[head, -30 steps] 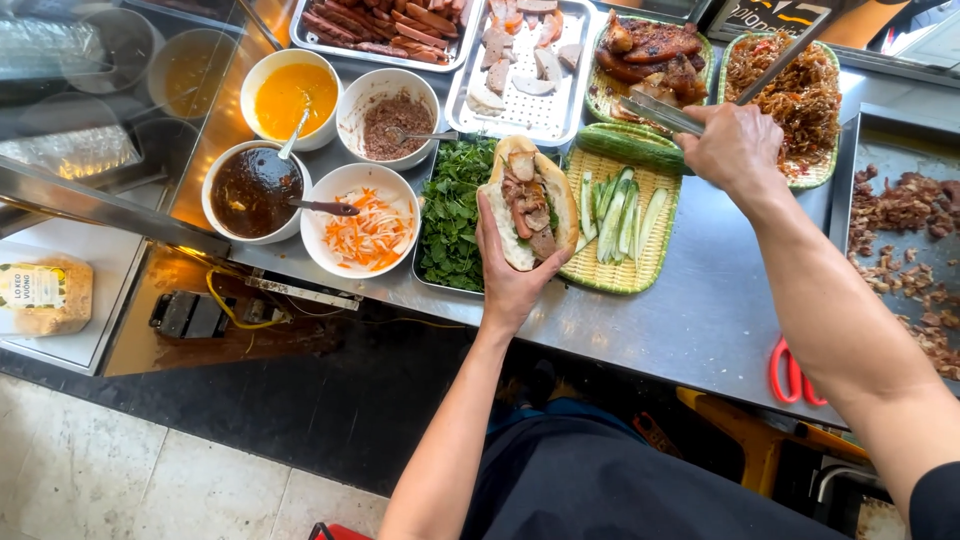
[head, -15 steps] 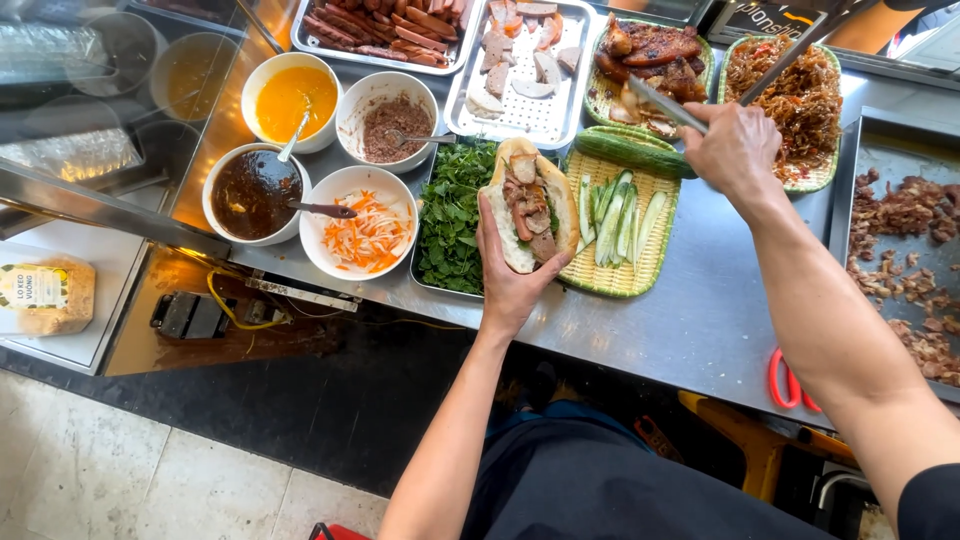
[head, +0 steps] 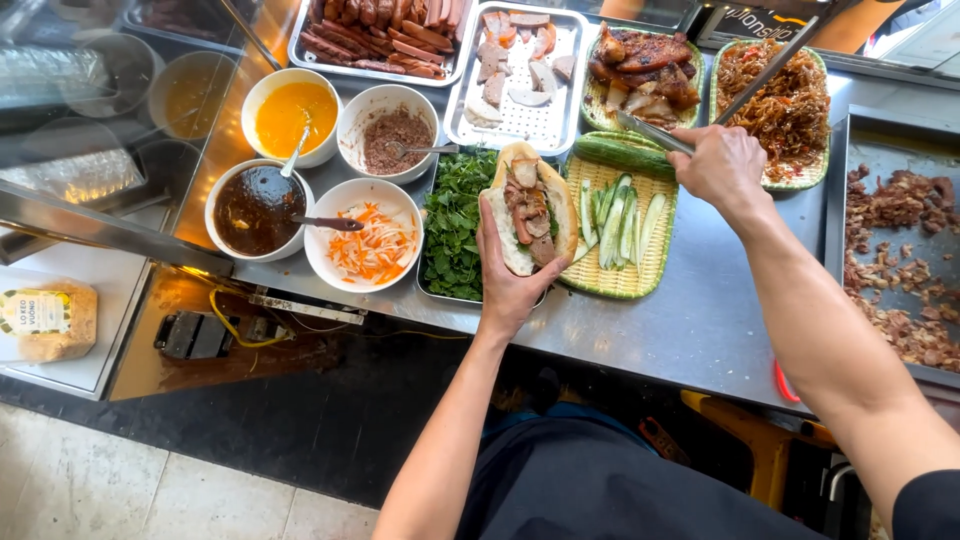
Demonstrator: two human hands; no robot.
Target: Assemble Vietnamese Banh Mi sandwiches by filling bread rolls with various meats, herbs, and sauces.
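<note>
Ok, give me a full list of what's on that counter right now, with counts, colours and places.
split bread roll: one, pale crust, sliced meat inside, held in the left hand
metal tongs: one pair, silver, in the right hand, over the far trays
cucumber basket: one, woven yellow-green, pale green cucumber strips and one whole cucumber
green herbs: one tray, dark green, left of the roll
white bowls: four, holding orange sauce, minced brown filling, dark sauce, orange-white shredded pickle
metal trays: two, far side, with reddish sausages and pale sliced meat
roast meat basket: one, brown
shredded filling basket: one, orange-brown
griddle: one, far right, chopped brown meat
left hand: cupping the roll
right hand: gripping the tongs
</note>
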